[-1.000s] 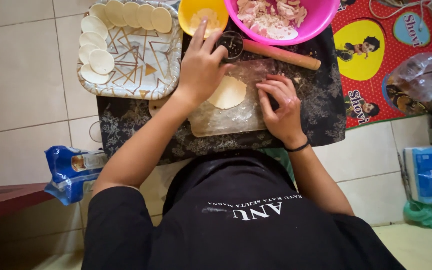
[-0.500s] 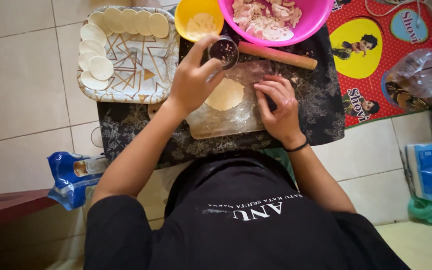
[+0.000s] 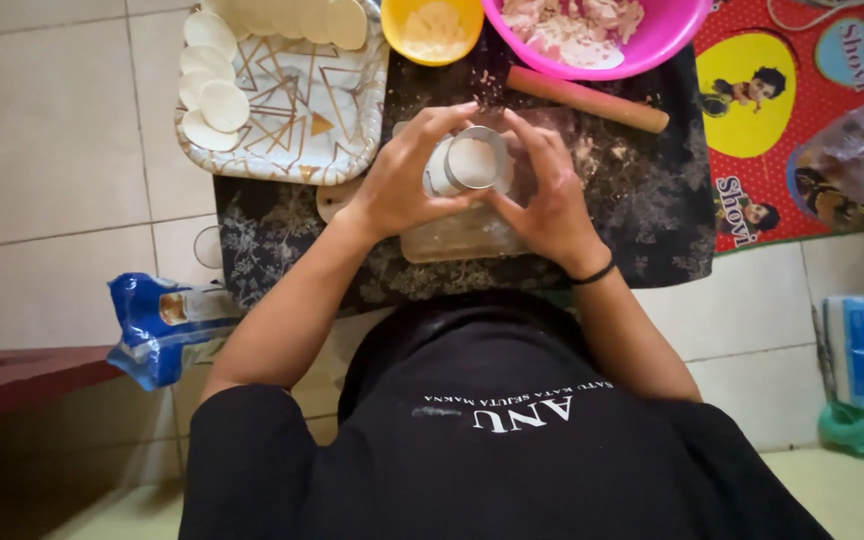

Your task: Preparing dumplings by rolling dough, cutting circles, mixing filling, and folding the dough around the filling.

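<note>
Both hands — left hand, right hand — pinch a round metal cutter ring holding pale dough. At twelve o'clock, a yellow bowl with flour; one o'clock, a pink bowl — contents unclear, rim cropped.

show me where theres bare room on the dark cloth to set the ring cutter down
Both the left hand and right hand hold the ring cutter. Free cloth: the patch below the tray, left of the board, and the stretch right of the right hand, below the rolling pin. Crowded: the top edge, with yellow bowl and pink bowl.
</note>
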